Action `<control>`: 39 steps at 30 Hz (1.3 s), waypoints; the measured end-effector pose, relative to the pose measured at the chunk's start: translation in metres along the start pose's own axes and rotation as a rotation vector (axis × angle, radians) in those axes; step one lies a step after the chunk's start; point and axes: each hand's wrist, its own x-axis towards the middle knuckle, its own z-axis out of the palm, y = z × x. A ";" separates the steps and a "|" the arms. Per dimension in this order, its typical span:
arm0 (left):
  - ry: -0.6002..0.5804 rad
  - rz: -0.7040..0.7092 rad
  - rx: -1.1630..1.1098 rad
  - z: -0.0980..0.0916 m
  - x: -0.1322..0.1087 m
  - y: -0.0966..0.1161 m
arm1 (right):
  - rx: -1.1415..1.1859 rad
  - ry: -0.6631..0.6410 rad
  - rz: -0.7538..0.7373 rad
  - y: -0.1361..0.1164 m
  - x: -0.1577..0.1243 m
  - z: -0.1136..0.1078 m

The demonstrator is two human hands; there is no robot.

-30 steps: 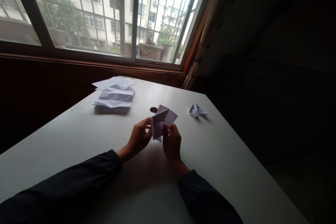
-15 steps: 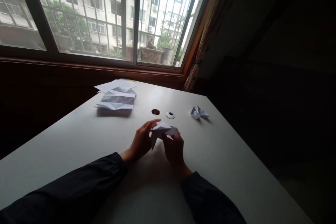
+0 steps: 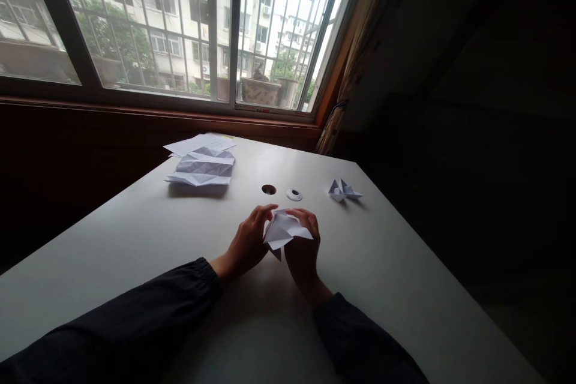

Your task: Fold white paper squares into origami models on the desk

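Between my two hands is a piece of folded white paper, with several pointed flaps sticking out and one dark tip hanging below. My left hand grips its left side, fingers curled with the forefinger along the upper edge. Around its right side my right hand is closed, the fingers bent over the far edge. The paper hides parts of both thumbs and fingertips. Both hands are just above the white table.
Creased white paper and flat written sheets lie at the back left. A small folded paper boat shape stands at the right. Beyond my hands are a round hole and its white cover. A barred window is behind.
The folded paper has turned so that a broader face with spread flaps shows. My right hand's fingers have moved up over its far edge. The view has shifted slightly.
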 end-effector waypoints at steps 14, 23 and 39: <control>-0.004 0.044 -0.036 -0.002 0.002 0.003 | 0.524 -0.234 0.138 0.001 -0.001 0.006; -0.017 0.054 0.031 0.004 0.014 0.001 | 0.758 -0.276 0.356 0.023 0.004 0.010; -0.005 -0.025 0.078 0.014 0.018 -0.004 | 0.483 -0.116 0.336 0.038 0.001 0.008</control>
